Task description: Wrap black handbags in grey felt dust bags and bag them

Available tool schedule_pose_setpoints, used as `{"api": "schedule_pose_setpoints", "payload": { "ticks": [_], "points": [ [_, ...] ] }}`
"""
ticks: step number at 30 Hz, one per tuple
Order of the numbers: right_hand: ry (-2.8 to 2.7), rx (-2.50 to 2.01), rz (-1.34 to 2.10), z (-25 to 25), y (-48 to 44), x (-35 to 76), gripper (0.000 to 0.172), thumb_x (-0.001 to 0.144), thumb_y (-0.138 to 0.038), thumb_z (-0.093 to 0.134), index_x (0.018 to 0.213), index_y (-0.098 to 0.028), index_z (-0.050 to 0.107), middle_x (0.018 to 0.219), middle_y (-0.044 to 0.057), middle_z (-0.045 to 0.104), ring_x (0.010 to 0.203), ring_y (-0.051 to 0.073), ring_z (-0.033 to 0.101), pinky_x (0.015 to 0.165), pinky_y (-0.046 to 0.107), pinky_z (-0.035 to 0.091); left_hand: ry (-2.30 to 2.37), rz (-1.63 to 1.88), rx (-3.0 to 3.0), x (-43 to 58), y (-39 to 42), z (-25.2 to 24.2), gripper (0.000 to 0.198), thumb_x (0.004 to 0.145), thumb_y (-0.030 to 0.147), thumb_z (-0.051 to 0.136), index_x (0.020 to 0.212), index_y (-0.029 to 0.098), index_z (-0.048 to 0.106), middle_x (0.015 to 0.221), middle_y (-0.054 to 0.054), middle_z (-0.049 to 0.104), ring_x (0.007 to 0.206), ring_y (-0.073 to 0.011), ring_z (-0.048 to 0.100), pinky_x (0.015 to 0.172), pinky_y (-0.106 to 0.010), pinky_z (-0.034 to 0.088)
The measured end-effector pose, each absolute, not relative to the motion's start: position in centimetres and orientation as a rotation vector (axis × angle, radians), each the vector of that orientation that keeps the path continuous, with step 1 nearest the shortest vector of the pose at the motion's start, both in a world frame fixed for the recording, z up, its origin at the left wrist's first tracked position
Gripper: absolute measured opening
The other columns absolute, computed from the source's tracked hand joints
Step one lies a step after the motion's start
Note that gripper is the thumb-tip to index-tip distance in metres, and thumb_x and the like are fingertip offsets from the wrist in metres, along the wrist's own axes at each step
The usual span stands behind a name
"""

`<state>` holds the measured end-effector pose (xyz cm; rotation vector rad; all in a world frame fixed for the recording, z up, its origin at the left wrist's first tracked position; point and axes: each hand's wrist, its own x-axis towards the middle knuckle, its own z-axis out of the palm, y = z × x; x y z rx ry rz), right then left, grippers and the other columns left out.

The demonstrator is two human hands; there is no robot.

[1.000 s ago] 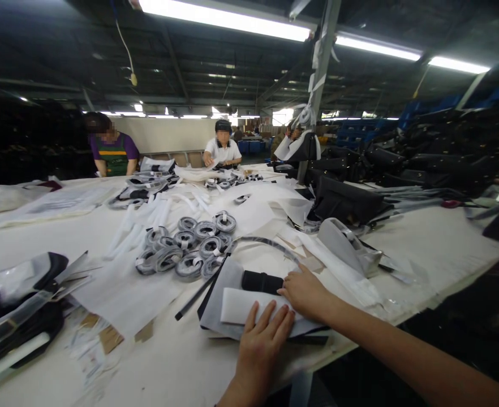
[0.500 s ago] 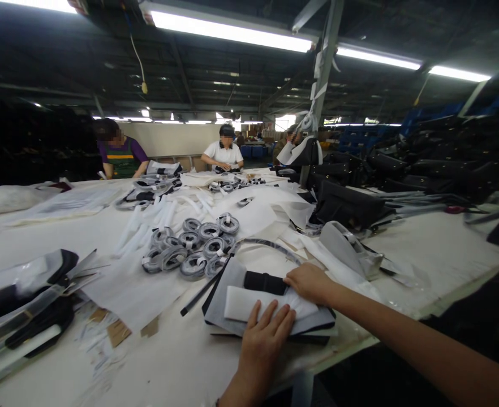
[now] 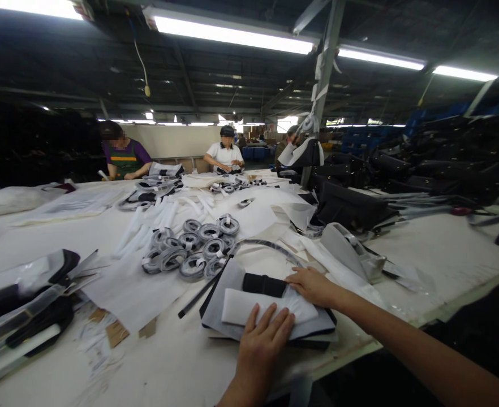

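Note:
In front of me a black bag [image 3: 206, 314] lies flat, with thin pale wrapping sheet [image 3: 232, 277] over it and a strip of white foam [image 3: 236, 307] on top. A dark band [image 3: 264, 284] shows above the foam. Behind the bag curves a wrapped handle [image 3: 266, 244]. My left hand [image 3: 264, 339] rests flat on the foam with its fingers spread. At the foam's right end, my right hand [image 3: 313, 286] lies with fingers stretched toward the dark band, pressing on the wrapping; its fingertips are partly hard to make out.
Several coiled wrapped straps [image 3: 192, 265] are piled beyond the bag. Wrapped bags [image 3: 29, 316] lie at the left, near scraps of brown card [image 3: 117, 333]. A black bag [image 3: 351, 206] stands by a metal post [image 3: 328, 73]. Co-workers [image 3: 225, 152] work across the table [image 3: 168, 362].
My right hand's fingers have straightened from a curled grip and now lie flatter. The foam and bag have shifted very slightly left. My left hand stays flat on the foam.

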<state>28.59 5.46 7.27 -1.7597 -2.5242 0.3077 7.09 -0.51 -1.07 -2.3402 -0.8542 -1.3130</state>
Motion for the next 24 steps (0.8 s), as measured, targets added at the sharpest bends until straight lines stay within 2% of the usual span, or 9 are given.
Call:
{"api": "schedule_pose_setpoints", "payload": {
  "ticks": [2,3,6,8,12,14,16,19,24],
  "points": [
    [-2.484,-1.675,0.247,7.8,3.8,28.8,0.027,0.096,-0.021,0.052,0.111,-0.024,0.074,0.128,0.009,0.068,0.131,0.033,0.053,0.112,0.061,0.034,-0.861,-1.296,-2.355,7.0,-0.5,-1.0,0.033,0.106,0.028,0.038,0.122,0.031,0.067,0.119,0.007,0.072,0.117,-0.0114,0.063,0.123,-0.035,0.022],
    [-2.432,-1.591,0.185,7.9,2.4,29.0,0.027,0.097,-0.021,0.052,0.114,-0.023,0.073,0.129,0.009,0.068,0.129,0.030,0.055,0.112,0.058,0.036,-0.868,-1.287,-2.369,7.0,-0.6,-1.0,0.033,0.106,0.028,0.038,0.123,0.031,0.066,0.120,0.008,0.072,0.118,-0.0117,0.063,0.124,-0.035,0.021],
    [-2.247,-1.225,-0.047,7.1,-3.5,29.4,0.030,0.099,-0.016,0.051,0.125,-0.021,0.066,0.125,0.009,0.070,0.119,0.020,0.063,0.105,0.037,0.050,-0.898,-1.256,-2.442,6.8,-0.7,-0.8,0.034,0.106,0.030,0.037,0.127,0.031,0.064,0.125,0.008,0.069,0.122,-0.0120,0.060,0.124,-0.035,0.019],
    [-2.244,-1.036,-0.179,5.4,-7.6,29.5,0.032,0.097,-0.012,0.055,0.127,-0.019,0.064,0.120,0.007,0.072,0.118,0.017,0.064,0.105,0.031,0.051,-0.917,-1.232,-2.496,6.6,-0.8,-0.7,0.035,0.106,0.031,0.036,0.130,0.030,0.062,0.128,0.009,0.068,0.124,-0.0124,0.059,0.125,-0.034,0.017],
    [-2.507,-0.925,-0.397,0.1,-12.7,28.9,0.039,0.100,-0.011,0.049,0.137,-0.019,0.059,0.133,0.007,0.065,0.132,0.022,0.054,0.119,0.043,0.036,-0.917,-1.180,-2.570,6.4,-0.9,-0.3,0.037,0.106,0.030,0.035,0.134,0.029,0.059,0.132,0.008,0.065,0.127,-0.0142,0.057,0.125,-0.035,0.015],
    [-2.520,-0.979,-0.453,-2.2,-13.1,28.4,0.045,0.101,-0.007,0.040,0.140,-0.021,0.056,0.142,0.007,0.058,0.138,0.024,0.047,0.119,0.048,0.035,-0.921,-1.148,-2.600,6.3,-1.0,-0.1,0.038,0.106,0.030,0.035,0.137,0.028,0.057,0.134,0.007,0.064,0.129,-0.0148,0.056,0.125,-0.036,0.016],
    [-2.450,-1.022,-0.453,-3.4,-12.6,28.0,0.046,0.101,-0.004,0.038,0.139,-0.020,0.057,0.142,0.008,0.058,0.139,0.024,0.044,0.118,0.049,0.036,-0.920,-1.107,-2.624,6.2,-1.0,0.0,0.039,0.106,0.030,0.033,0.139,0.028,0.055,0.135,0.006,0.063,0.130,-0.0151,0.055,0.124,-0.037,0.016],
    [-2.407,-0.931,-0.364,-3.2,-11.4,27.5,0.036,0.100,-0.006,0.045,0.130,-0.014,0.063,0.130,0.008,0.067,0.135,0.021,0.050,0.119,0.046,0.035,-0.900,-1.053,-2.638,6.1,-1.1,0.1,0.041,0.107,0.030,0.031,0.141,0.028,0.053,0.136,0.005,0.063,0.131,-0.0153,0.054,0.124,-0.038,0.017],
    [-2.308,-0.853,-0.192,-1.4,-11.2,26.6,0.025,0.099,-0.007,0.049,0.114,-0.011,0.068,0.111,0.008,0.076,0.115,0.017,0.066,0.118,0.041,0.036,-0.894,-1.015,-2.615,6.0,-1.1,0.2,0.040,0.106,0.029,0.035,0.143,0.030,0.050,0.137,0.004,0.062,0.131,-0.0160,0.054,0.124,-0.039,0.020]
  ]
}}
